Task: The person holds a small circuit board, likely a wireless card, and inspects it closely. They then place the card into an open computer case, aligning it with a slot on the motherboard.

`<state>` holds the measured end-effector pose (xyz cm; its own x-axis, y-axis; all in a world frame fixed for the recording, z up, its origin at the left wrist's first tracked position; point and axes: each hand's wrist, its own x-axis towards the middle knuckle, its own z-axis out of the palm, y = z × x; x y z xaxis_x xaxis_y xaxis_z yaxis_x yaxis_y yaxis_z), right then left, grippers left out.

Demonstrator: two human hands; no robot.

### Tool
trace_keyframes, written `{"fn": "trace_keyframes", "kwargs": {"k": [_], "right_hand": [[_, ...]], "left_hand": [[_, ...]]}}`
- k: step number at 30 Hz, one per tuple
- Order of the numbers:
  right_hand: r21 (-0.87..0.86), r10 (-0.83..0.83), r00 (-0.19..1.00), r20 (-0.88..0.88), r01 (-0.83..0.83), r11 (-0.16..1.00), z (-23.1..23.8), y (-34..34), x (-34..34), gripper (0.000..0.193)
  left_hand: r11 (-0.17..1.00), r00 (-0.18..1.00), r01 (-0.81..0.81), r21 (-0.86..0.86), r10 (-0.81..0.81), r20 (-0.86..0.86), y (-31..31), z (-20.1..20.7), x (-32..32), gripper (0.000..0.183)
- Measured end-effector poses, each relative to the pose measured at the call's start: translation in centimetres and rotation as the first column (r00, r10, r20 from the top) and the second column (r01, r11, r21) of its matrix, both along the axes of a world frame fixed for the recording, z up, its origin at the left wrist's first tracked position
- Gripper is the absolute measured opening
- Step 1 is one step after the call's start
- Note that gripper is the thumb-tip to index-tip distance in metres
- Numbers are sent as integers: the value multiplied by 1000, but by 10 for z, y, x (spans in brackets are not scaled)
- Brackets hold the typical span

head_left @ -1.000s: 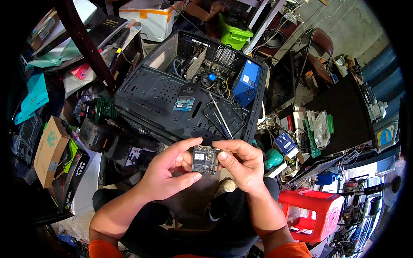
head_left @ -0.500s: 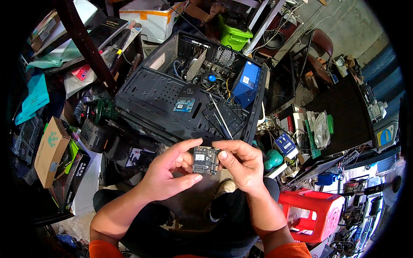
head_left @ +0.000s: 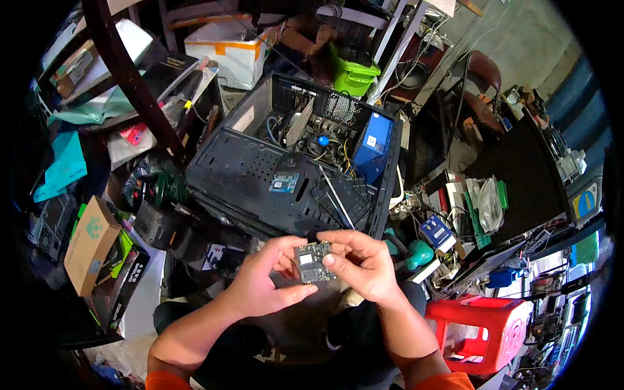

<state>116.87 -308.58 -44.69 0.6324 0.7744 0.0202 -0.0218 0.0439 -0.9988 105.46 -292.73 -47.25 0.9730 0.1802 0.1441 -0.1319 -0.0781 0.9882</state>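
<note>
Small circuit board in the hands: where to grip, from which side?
Probably by opposite edges, from left and right: the circuit board is flat, its visible face crowded with components. The left hand spans its left side, thumb at the lower edge; the right hand has its thumb over the right edge.

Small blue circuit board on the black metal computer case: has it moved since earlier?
No: against the computer case, the blue circuit board shows no visible shift.

left fingers + right fingers: gripping circuit board | beyond: black computer case
</note>
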Motion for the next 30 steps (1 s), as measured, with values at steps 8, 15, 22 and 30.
{"fn": "trace_keyframes", "kwargs": {"k": [8,15,22,30], "right_hand": [[-57,-26,997,70,30,998,-11,1,-1,29],[-100,-2,980,199,22,995,-13,8,-9,33],[-114,12,953,302,23,993,-11,11,-14,36],[-109,-138,950,279,174,979,-6,9,9,26]], "left_hand": [[927,996,-93,362,83,44,-2,10,1,64],[794,986,-165,585,113,126,-2,7,1,64],[738,992,-129,662,88,95,-3,12,1,58],[842,957,-285,458,223,185,22,17,11,56]]}}
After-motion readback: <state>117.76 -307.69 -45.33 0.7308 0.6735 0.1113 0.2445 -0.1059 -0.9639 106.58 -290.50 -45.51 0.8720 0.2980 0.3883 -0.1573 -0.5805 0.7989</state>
